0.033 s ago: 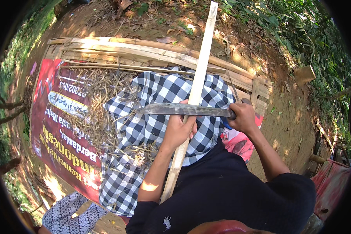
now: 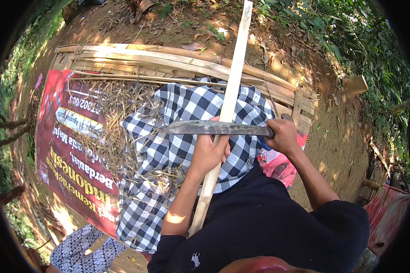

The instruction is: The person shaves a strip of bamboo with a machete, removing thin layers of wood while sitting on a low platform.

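Note:
A long, pale split bamboo strip (image 2: 234,82) runs from beside my left forearm up past the far side of the platform. My left hand (image 2: 209,151) is closed round it near its middle. In my right hand (image 2: 283,136) is the dark handle of a machete (image 2: 191,128). Its long blade lies flat across the strip, just beyond my left hand, with the tip pointing left. Beneath both hands, a black-and-white checked cloth (image 2: 187,102) covers my lap and part of the platform. The blade hides part of the strip and some left-hand fingers.
A slatted bamboo platform (image 2: 146,54) carries a red printed banner (image 2: 77,182). Dry shavings (image 2: 107,132) lie scattered over the banner and cloth. Patterned fabric (image 2: 79,250) shows at the lower left. A cut wood stump (image 2: 355,86) stands right, on bare soil near greenery.

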The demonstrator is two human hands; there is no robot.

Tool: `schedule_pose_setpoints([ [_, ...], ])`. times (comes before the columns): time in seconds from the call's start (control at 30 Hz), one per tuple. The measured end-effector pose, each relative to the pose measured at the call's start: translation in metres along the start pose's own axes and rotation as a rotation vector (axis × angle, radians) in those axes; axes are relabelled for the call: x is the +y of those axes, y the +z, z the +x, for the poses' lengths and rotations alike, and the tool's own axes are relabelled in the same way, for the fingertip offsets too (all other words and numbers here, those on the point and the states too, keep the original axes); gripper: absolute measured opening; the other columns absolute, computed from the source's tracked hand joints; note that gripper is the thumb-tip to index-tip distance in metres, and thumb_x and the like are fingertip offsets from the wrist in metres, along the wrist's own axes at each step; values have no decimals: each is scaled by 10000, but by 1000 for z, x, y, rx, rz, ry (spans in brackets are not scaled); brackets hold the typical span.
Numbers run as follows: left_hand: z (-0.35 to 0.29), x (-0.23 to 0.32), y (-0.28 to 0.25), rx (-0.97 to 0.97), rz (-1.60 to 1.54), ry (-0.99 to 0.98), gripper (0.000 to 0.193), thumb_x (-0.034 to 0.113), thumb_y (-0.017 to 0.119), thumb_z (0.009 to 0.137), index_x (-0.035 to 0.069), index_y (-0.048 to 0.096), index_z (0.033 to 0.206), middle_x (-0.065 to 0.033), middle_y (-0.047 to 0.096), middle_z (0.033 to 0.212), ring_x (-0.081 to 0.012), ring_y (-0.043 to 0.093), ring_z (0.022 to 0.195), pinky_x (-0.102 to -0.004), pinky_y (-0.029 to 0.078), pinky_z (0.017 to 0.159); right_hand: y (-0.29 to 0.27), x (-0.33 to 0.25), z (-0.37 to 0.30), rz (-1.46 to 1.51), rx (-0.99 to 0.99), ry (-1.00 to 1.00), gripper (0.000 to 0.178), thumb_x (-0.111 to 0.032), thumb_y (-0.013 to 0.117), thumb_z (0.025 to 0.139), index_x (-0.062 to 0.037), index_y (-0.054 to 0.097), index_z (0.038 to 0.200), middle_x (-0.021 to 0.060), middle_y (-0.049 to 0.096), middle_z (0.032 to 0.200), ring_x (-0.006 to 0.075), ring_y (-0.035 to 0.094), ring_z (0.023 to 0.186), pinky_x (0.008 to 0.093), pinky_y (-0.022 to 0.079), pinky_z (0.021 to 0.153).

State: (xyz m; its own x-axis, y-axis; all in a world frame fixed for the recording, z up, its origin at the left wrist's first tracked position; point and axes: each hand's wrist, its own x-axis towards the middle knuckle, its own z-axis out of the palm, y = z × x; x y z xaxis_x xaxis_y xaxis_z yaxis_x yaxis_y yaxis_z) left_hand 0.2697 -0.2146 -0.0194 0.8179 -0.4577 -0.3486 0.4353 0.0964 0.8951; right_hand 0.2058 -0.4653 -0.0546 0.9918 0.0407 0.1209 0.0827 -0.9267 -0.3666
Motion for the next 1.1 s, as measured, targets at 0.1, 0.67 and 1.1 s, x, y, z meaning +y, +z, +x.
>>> schedule_pose_setpoints([
  [0.1,-3,4,8,3,154,65,294,72,545,1005,-54,542,1271,-47,619,809,-75,555,512,-228,439,431,24,14,-3,0,24,-4,228,-176,719,627,-82,567,769,122,621,669,370,620,646,480,489,615],
  [0.67,-11,-5,-8,-62,-3,-8,391,195,537,1035,-58,458,1322,-107,641,888,-81,555,493,-214,427,372,-21,115,22,-27,362,623,241,-190,646,809,33,633,718,233,596,616,379,594,553,463,448,558],
  [1.1,3,0,-18,-78,235,-52,265,261,507,1053,12,492,964,-38,550,699,-75,492,446,-242,403,369,6,-8,11,29,71,11,189,-126,718,639,-66,574,746,133,583,627,374,604,616,478,461,564],
])
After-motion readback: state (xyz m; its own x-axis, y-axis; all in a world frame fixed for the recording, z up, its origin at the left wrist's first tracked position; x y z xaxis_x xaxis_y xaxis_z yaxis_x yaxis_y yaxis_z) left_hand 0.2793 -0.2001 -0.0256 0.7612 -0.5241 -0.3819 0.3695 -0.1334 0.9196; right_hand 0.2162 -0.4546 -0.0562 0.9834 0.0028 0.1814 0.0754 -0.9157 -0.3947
